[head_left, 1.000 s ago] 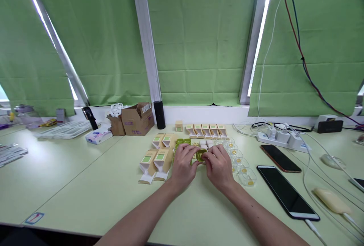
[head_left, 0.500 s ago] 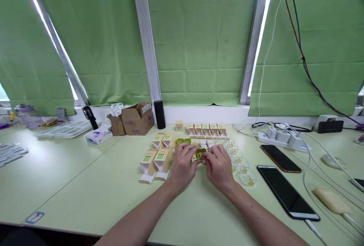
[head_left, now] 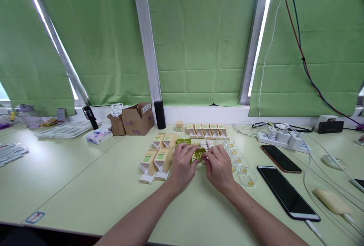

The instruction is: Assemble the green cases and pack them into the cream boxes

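Note:
My left hand [head_left: 182, 165] and my right hand [head_left: 219, 166] meet over the middle of the pale green table [head_left: 85, 185]. Together they pinch a small round green case [head_left: 199, 153] between their fingertips. To the left lie tan cartons with green labels [head_left: 156, 162], their white flaps open. A row of smaller tan cartons [head_left: 207, 131] stands behind my hands. Several clear plastic shells with yellow dots [head_left: 240, 164] lie in a line to the right. More green cases [head_left: 183, 141] sit just behind my left hand.
Two phones [head_left: 287, 191] lie at the right, beside a power strip with chargers [head_left: 280, 137] and white cables. A brown cardboard box [head_left: 137, 119], a black cylinder [head_left: 159, 114] and a tissue pack [head_left: 98, 135] stand at the back left under green blinds.
Both hands stay together on the green case; the fingers have shifted only slightly and the case has turned a little between them.

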Available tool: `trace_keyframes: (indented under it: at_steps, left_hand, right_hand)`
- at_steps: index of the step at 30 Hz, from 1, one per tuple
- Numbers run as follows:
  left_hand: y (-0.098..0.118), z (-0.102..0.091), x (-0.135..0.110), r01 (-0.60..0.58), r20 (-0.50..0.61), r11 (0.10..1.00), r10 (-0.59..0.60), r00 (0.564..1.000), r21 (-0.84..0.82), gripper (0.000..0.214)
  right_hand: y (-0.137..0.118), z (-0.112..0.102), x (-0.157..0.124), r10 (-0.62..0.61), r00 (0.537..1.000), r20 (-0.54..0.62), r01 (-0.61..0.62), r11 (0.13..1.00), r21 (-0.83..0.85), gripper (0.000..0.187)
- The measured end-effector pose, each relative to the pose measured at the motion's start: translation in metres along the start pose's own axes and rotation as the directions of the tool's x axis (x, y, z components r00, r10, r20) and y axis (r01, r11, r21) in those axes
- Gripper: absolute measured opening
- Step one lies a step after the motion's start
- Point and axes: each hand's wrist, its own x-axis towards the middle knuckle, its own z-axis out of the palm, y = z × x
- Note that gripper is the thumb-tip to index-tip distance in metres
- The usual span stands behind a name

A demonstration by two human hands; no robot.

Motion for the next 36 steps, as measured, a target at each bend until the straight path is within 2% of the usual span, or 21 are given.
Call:
trace_keyframes:
  at_steps: [8, 15, 21, 27, 31, 36]
  left_hand:
    - [-0.02, -0.001, 0.005, 0.183, -0.103, 0.982, -0.179, 0.979, 0.037, 0.04]
    - [-0.02, -0.004, 0.007, 0.212, -0.111, 0.977, -0.207, 0.972, 0.034, 0.04]
    - [-0.02, -0.005, 0.008, 0.285, -0.144, 0.959, -0.281, 0.949, 0.004, 0.041]
    - [-0.017, -0.005, 0.009, 0.359, -0.139, 0.933, -0.356, 0.924, -0.008, 0.042]
    - [-0.016, -0.005, 0.01, 0.354, -0.14, 0.935, -0.351, 0.926, -0.008, 0.042]
    - [-0.015, -0.005, 0.01, 0.368, -0.135, 0.929, -0.369, 0.92, -0.032, 0.042]
  right_hand:
    - [-0.007, 0.001, -0.003, -0.013, 1.0, 0.012, 0.013, 1.0, 0.017, 0.018]
    - [-0.003, 0.003, -0.005, 0.005, 1.0, 0.024, -0.005, 1.0, 0.001, 0.018]
    - [0.006, 0.019, -0.011, 0.014, 0.991, 0.129, -0.005, 0.998, -0.067, 0.018]
    - [0.013, 0.038, -0.018, 0.049, 0.952, 0.303, 0.039, 0.959, -0.28, 0.013]
    - [0.013, 0.038, -0.019, 0.07, 0.932, 0.355, 0.061, 0.936, -0.345, 0.008]
    - [0.016, 0.029, -0.016, 0.092, 0.929, 0.357, 0.021, 0.954, -0.3, 0.012]
